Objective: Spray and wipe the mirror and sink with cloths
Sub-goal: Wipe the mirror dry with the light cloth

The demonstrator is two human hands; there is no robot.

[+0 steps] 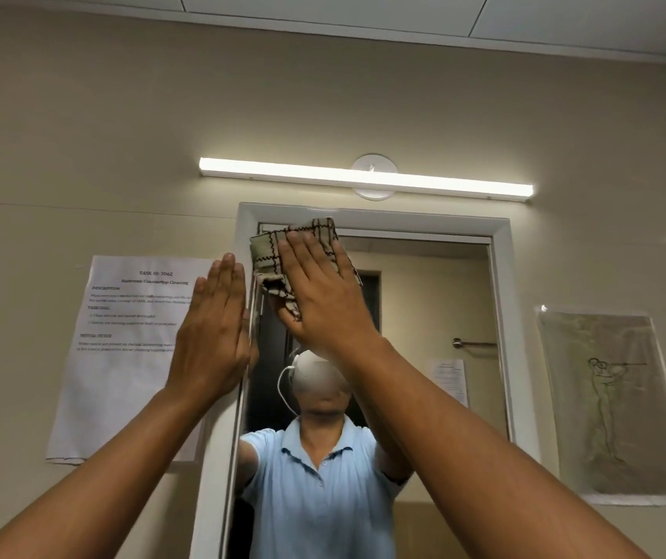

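A white-framed mirror [436,316] hangs on the beige wall ahead. My right hand [319,288] lies flat, fingers spread, pressing a beige checked cloth [282,252] against the glass at the mirror's top left corner. My left hand [214,336] rests flat with fingers together on the wall and the mirror's left frame edge, holding nothing. The mirror reflects a person in a light blue shirt. The sink and any spray bottle are out of view.
A lit tube light [363,177] runs above the mirror. A printed task sheet [121,357] is taped to the wall at left. A sketch poster [613,401] hangs at right. A towel rail [474,344] shows in the reflection.
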